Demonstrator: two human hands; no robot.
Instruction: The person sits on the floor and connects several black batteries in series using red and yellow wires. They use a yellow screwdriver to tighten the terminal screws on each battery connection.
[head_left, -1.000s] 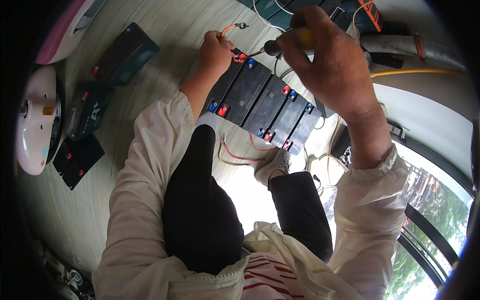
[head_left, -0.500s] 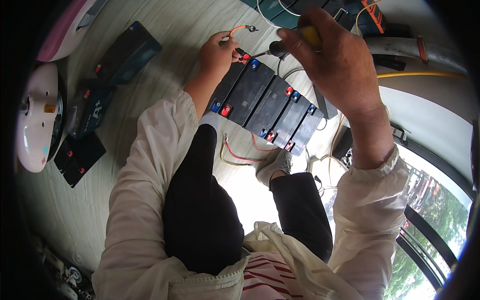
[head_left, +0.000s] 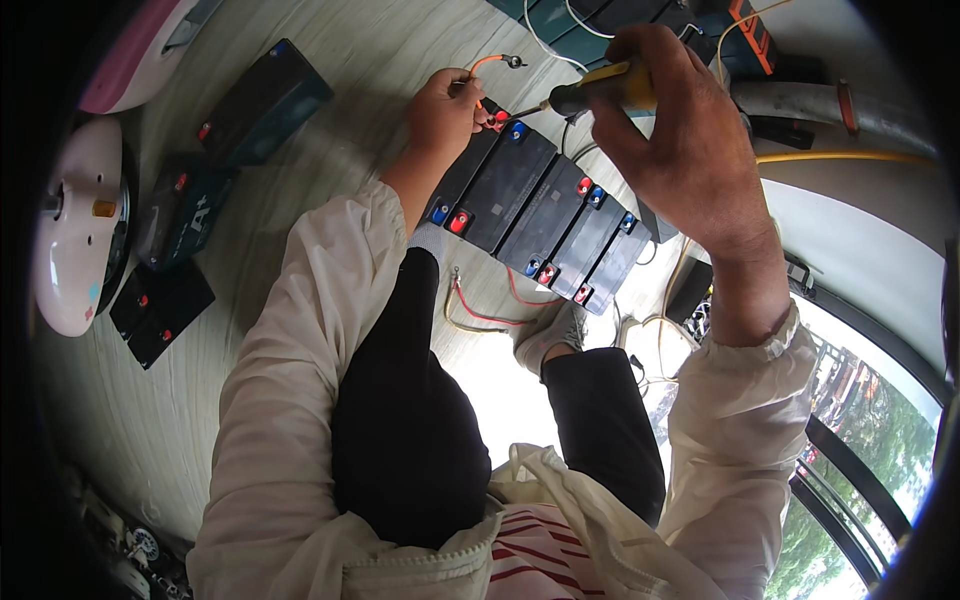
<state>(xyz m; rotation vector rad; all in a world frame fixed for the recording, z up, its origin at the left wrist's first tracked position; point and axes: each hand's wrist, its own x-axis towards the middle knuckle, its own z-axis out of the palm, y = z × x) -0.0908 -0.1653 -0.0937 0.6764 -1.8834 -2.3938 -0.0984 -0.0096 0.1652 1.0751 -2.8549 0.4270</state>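
A: So what's changed at your end of the floor?

B: Your right hand grips the yellow-and-black screwdriver, and more of its yellow handle shows than a second ago! The metal shaft still slants left to the same red battery terminal.

A: And your left hand?

B: Fingers closed, pinching the short orange cable right beside that terminal, just as before. Its dark metal ring lug pokes out on the far side. The whole row of black, box-shaped batteries has slid slightly right in your view.

A: Where's that row, and what's the count?

B: On the pale wood-grain floor, just beyond your feet, running from far left to near right. Five batteries, ten terminals: five red, five blue. One screwdriver, one orange cable in your hands. Over on the left, at least three more dark batteries!
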